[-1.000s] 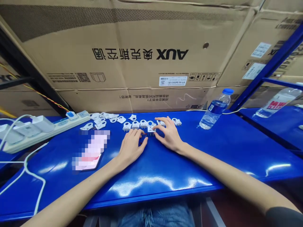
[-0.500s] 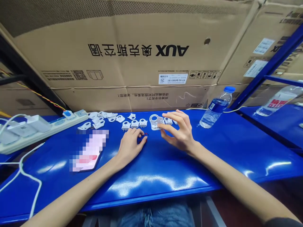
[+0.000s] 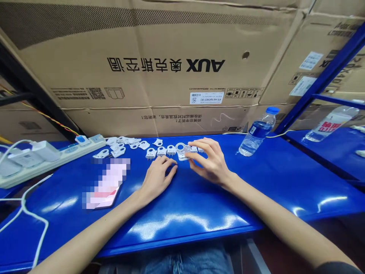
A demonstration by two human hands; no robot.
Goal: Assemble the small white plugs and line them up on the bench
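Observation:
My right hand pinches a small white plastic part with a round hole and holds it low over the blue table, in line with a row of like white parts. My left hand rests on the table just left of it, fingers curled with the tips pressed to the surface; whether they cover anything is hidden. More white parts lie scattered at the back left.
A phone lies left of my left hand. A white power strip with chargers and cables sits at far left. A water bottle stands at the right. Large cardboard boxes wall the back.
My right hand picked one white part out of the row, lifted it, and has now brought it back down near the row. My left hand stayed put.

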